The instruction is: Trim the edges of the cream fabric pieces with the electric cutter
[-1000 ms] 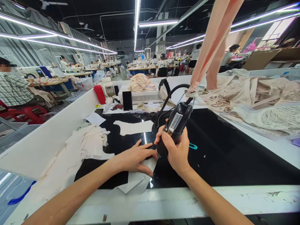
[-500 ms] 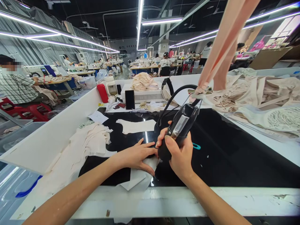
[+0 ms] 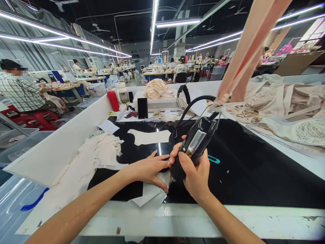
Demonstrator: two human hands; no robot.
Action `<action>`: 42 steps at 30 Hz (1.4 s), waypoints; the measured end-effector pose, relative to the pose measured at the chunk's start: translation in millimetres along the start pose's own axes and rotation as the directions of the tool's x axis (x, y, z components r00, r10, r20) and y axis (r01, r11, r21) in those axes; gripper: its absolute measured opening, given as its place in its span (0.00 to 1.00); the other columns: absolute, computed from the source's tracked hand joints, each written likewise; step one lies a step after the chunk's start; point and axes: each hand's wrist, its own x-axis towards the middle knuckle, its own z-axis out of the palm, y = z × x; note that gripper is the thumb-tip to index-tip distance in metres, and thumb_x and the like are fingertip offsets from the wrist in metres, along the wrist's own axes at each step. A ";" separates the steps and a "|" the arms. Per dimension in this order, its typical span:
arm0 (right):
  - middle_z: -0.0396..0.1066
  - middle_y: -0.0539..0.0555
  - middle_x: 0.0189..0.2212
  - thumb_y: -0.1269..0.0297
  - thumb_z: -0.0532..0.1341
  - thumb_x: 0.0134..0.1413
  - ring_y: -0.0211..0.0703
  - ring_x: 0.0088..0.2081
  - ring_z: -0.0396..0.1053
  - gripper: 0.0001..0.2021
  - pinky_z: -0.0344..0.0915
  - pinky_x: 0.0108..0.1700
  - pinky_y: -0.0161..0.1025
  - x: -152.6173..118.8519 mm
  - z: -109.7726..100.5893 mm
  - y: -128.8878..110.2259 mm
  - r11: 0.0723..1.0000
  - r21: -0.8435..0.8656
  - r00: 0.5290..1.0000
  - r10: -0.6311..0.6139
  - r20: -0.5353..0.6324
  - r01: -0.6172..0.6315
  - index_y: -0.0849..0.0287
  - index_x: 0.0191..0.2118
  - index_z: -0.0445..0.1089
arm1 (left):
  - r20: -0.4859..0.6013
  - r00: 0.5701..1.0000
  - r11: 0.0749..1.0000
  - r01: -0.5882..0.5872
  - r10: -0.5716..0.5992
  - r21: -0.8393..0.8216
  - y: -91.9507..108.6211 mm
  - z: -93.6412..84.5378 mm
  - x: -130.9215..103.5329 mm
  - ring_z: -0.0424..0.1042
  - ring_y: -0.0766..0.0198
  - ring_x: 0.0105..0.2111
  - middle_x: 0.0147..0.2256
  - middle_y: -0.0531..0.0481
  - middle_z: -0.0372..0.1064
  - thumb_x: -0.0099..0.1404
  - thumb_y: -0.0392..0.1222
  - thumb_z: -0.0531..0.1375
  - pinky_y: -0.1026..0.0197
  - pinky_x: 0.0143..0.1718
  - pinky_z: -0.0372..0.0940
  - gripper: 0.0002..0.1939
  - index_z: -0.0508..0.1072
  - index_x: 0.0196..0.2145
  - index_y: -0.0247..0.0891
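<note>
My left hand (image 3: 149, 171) lies with its fingers spread, pressing a pale fabric piece (image 3: 149, 195) onto the black table surface. The near end of this piece is folded over and hangs past the table's front edge. In my right hand (image 3: 195, 169) is a black corded handheld tool (image 3: 194, 142) with a silver strip on its side. Its lower end points down beside my left thumb; a small tip shows there, too little to make out. Pink fabric bands (image 3: 247, 54) hang from above and tie onto the tool's cord end. A pale cut piece (image 3: 149, 137) lies flat farther back.
Stacked pale fabric pieces (image 3: 101, 152) lie at left, beside a white side panel (image 3: 58, 145). A teal snipper-like item (image 3: 213, 159) rests right of the tool. Behind stand a phone (image 3: 142, 108), a red container (image 3: 113, 100) and a white box (image 3: 158, 104). Beige garments (image 3: 279, 101) pile at right.
The tool has tilted and shifted very slightly, so that a bit of its lower tip now shows by my left thumb. My left hand stays on the fabric. The whole view has shifted slightly.
</note>
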 end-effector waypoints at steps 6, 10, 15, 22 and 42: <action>0.78 0.46 0.33 0.54 0.72 0.59 0.37 0.27 0.73 0.16 0.77 0.36 0.39 -0.6 1.1 0.9 1.000 0.024 1.000 0.002 0.025 -0.002 0.50 0.47 0.69 | -0.058 0.997 0.998 -0.047 0.050 0.044 1.3 1.6 -2.2 0.53 0.36 0.74 0.72 0.34 0.57 0.63 0.47 0.75 0.18 0.71 0.38 0.47 0.59 0.73 0.45; 0.76 0.44 0.32 0.55 0.72 0.61 0.34 0.26 0.71 0.14 0.74 0.34 0.35 1.7 2.7 0.4 0.997 0.071 0.998 -0.020 0.053 0.016 0.50 0.45 0.68 | -0.193 0.981 0.995 -0.003 0.023 0.103 6.2 7.7 -16.1 0.58 0.39 0.71 0.69 0.36 0.63 0.65 0.43 0.74 0.24 0.70 0.51 0.35 0.68 0.65 0.41; 0.74 0.42 0.30 0.56 0.71 0.62 0.34 0.24 0.70 0.14 0.71 0.29 0.34 5.0 6.2 -1.1 0.995 0.095 0.998 -0.019 0.065 0.013 0.50 0.45 0.66 | -0.398 0.912 0.968 0.181 -0.099 0.176 30.0 25.3 -41.3 0.76 0.55 0.47 0.48 0.46 0.75 0.75 0.30 0.60 0.52 0.50 0.73 0.08 0.75 0.48 0.38; 0.72 0.42 0.29 0.52 0.72 0.60 0.33 0.24 0.68 0.16 0.72 0.29 0.35 6.0 12.0 -4.8 0.998 0.063 0.999 0.003 0.053 -0.007 0.51 0.41 0.65 | -0.316 0.936 0.926 0.247 -0.152 0.287 44.7 50.6 -53.9 0.74 0.55 0.40 0.43 0.48 0.74 0.74 0.27 0.57 0.53 0.43 0.72 0.11 0.77 0.45 0.39; 0.74 0.44 0.31 0.57 0.72 0.59 0.38 0.26 0.71 0.19 0.73 0.29 0.38 11.1 -0.5 -11.2 0.999 -0.034 1.000 -0.029 -0.010 0.028 0.50 0.52 0.66 | -0.418 0.907 0.934 0.189 -0.049 0.302 21.4 28.4 -81.6 0.77 0.59 0.47 0.49 0.47 0.77 0.68 0.19 0.51 0.58 0.48 0.75 0.24 0.76 0.50 0.39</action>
